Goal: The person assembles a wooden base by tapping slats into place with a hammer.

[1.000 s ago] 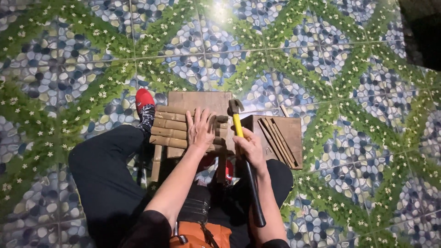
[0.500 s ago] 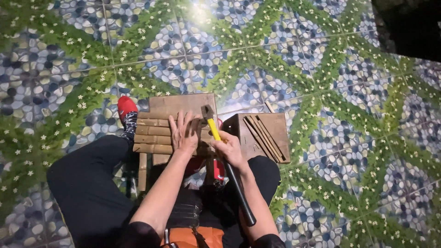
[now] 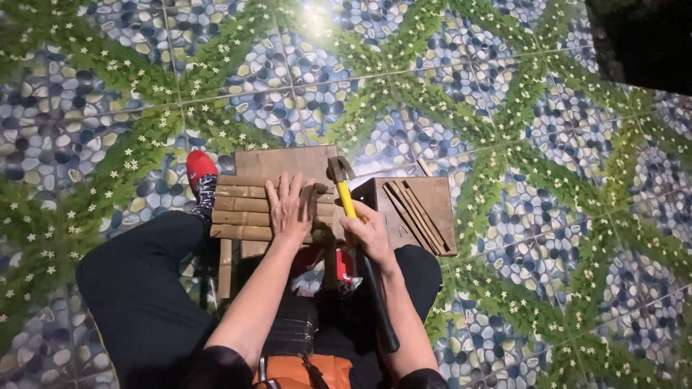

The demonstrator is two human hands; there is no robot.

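Left hand [image 3: 290, 209] flat, open, pressing bamboo slats [image 3: 241, 212] down. Right hand [image 3: 369, 234] gripping claw hammer [image 3: 349, 205] just beside. Best: fingers clear, small taps.

No packages, labels, signs or screens are visible.

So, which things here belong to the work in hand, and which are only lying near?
In use:
- left hand, flat on the bamboo slats
- right hand, gripping the yellow-handled claw hammer
- wooden board under the slats

Lying near:
- wooden box holding thin wooden strips
- patterned floor tiles
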